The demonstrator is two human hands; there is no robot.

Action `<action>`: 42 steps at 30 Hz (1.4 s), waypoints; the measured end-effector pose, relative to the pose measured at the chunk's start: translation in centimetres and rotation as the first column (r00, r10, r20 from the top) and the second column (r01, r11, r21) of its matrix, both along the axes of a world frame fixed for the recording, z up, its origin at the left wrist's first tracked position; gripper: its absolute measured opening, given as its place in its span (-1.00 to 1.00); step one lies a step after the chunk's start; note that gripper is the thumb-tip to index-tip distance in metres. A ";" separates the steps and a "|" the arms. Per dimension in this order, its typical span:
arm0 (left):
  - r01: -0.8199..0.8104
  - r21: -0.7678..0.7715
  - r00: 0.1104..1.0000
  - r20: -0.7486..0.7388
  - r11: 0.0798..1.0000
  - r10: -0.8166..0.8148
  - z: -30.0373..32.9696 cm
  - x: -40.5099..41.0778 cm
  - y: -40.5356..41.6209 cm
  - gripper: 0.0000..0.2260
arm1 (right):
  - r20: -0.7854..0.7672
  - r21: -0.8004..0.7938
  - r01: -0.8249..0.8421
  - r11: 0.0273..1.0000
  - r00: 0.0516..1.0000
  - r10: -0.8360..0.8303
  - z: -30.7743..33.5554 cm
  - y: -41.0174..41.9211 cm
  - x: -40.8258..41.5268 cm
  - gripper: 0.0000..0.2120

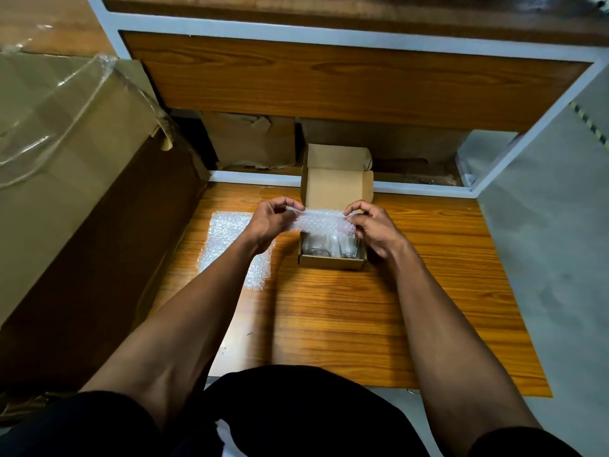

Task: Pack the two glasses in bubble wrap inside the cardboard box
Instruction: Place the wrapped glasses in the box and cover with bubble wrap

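A small cardboard box point(333, 261) stands open on the wooden table, its lid point(336, 189) tilted up at the back. Two clear glasses point(324, 247) lie inside it, side by side. A strip of bubble wrap point(321, 222) is stretched just above the box's far half. My left hand point(268, 222) pinches its left end and my right hand point(372, 229) pinches its right end. The far part of the glasses is hidden under the strip.
A second sheet of bubble wrap point(227, 245) lies flat on the table point(362, 311) left of the box. A large cardboard carton point(75, 179) with loose plastic film stands at the left. Shelving with a white frame point(329, 37) rises behind; flattened cardboard point(253, 143) sits under it.
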State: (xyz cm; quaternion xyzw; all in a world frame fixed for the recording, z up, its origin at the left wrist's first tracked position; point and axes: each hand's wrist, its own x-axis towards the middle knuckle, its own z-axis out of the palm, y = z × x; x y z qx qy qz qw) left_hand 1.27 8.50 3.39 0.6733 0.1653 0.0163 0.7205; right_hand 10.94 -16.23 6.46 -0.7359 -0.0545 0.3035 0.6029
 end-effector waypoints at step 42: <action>-0.044 -0.072 0.999 -0.022 0.996 0.042 0.1 2.0 -2.4 -0.91 | 0.008 0.029 0.017 0.999 1.000 -0.018 -1.1 -1.6 1.1 -0.86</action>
